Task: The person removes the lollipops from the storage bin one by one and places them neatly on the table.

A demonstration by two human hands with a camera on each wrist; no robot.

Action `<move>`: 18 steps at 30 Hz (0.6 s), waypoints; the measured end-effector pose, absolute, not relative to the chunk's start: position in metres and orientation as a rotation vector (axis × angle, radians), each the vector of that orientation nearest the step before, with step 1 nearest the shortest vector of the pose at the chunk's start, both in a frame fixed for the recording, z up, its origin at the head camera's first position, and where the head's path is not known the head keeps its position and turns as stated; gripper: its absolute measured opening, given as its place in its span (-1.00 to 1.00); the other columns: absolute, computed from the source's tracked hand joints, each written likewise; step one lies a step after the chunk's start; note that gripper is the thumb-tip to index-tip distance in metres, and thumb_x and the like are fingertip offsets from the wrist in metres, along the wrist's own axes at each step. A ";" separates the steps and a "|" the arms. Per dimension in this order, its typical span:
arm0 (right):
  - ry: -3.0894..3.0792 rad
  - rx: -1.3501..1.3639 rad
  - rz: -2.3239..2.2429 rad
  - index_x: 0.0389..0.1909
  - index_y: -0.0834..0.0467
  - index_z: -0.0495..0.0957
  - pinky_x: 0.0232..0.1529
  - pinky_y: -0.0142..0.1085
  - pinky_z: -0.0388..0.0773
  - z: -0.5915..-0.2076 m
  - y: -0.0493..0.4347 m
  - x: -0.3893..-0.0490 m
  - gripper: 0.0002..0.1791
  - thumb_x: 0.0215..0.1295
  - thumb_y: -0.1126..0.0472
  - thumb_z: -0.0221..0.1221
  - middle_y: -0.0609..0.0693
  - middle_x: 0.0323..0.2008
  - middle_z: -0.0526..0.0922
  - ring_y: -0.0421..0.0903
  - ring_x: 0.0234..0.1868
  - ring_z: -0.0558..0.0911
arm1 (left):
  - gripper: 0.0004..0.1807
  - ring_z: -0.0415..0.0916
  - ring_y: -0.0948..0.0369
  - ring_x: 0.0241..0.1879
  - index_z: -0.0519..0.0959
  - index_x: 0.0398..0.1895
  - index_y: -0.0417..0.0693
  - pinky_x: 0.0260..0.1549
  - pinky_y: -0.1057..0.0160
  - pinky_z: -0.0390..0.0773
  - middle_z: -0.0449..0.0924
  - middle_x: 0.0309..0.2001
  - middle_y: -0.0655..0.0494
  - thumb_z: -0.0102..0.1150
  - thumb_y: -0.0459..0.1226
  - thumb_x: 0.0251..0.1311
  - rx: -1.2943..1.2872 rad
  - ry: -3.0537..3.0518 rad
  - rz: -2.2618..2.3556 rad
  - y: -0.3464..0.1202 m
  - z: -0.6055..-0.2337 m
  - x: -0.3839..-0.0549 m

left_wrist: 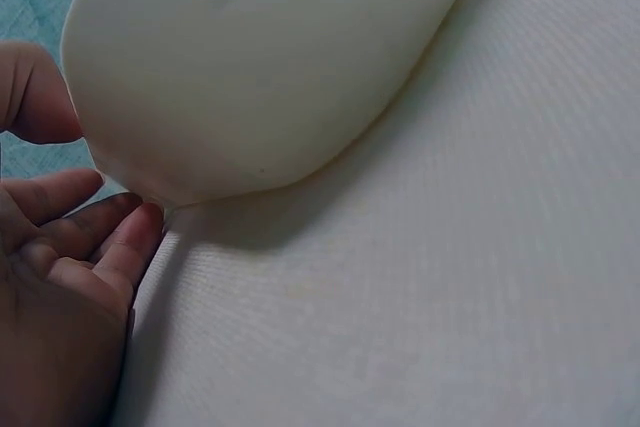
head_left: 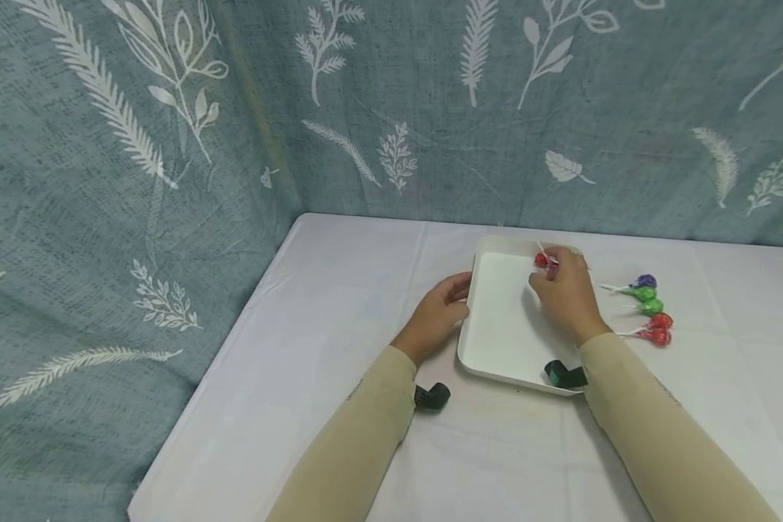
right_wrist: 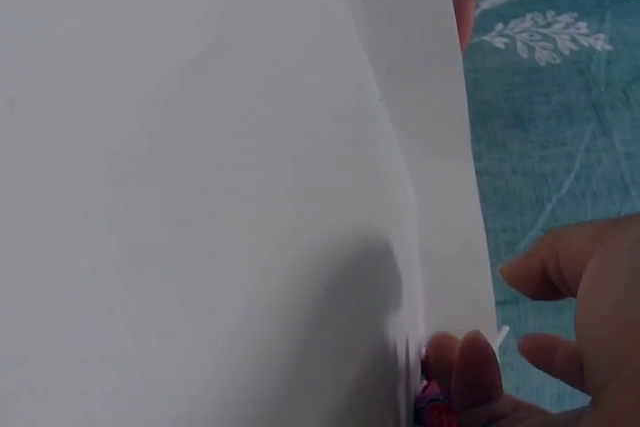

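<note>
A shallow white tray [head_left: 505, 319] lies on the table. My left hand [head_left: 436, 317] rests against its left side, fingertips touching the outer wall, also seen beside the tray [left_wrist: 260, 67] in the left wrist view. Over the tray's far right part is my right hand [head_left: 568, 293], its thumb apart from the fingers. Red-wrapped lollipops [head_left: 540, 259] lie by its fingertips inside the tray, partly hidden by the hand. In the right wrist view the fingers [right_wrist: 477, 372] touch a red and pink wrapper [right_wrist: 432, 409] near the tray wall, with a white stick showing beyond.
Right of the tray lie several lollipops: a purple one [head_left: 646, 281], green ones [head_left: 651, 307] and red ones [head_left: 659, 336], sticks pointing left. A white cloth [head_left: 339, 312] covers the table. A blue-green leaf-patterned curtain [head_left: 431, 109] hangs behind and at the left.
</note>
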State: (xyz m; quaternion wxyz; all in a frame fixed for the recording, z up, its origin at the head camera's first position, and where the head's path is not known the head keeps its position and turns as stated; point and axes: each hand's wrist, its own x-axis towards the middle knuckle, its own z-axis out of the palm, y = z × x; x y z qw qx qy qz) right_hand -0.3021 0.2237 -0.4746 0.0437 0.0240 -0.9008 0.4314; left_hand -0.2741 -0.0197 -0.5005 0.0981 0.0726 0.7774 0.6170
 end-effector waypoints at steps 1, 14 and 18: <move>-2.772 0.085 1.317 0.49 0.45 0.33 0.31 0.21 0.44 -0.475 0.224 -0.303 -0.37 0.50 0.27 0.17 0.43 0.32 0.40 0.26 0.16 0.47 | -0.25 0.52 0.22 0.38 0.39 0.64 -0.02 0.40 0.11 0.47 0.54 0.46 0.15 0.05 -0.34 0.32 0.216 2.303 1.825 -0.019 -0.500 -0.274; -2.967 0.251 1.294 0.35 0.45 0.46 0.38 0.18 0.40 -0.482 0.220 -0.315 -0.50 0.55 0.24 0.21 0.41 0.37 0.36 0.28 0.29 0.42 | -0.26 0.52 0.20 0.38 0.40 0.64 -0.01 0.43 0.06 0.44 0.56 0.43 0.15 0.07 -0.36 0.33 0.203 2.300 1.833 -0.019 -0.499 -0.274; -2.943 0.257 1.305 0.11 0.34 0.54 0.23 0.10 0.48 -0.483 0.222 -0.312 -0.76 0.58 0.28 0.21 0.29 0.14 0.49 0.20 0.14 0.47 | -0.27 0.52 0.19 0.38 0.41 0.63 0.00 0.43 0.05 0.44 0.56 0.43 0.16 0.09 -0.34 0.34 0.207 2.298 1.829 -0.019 -0.500 -0.275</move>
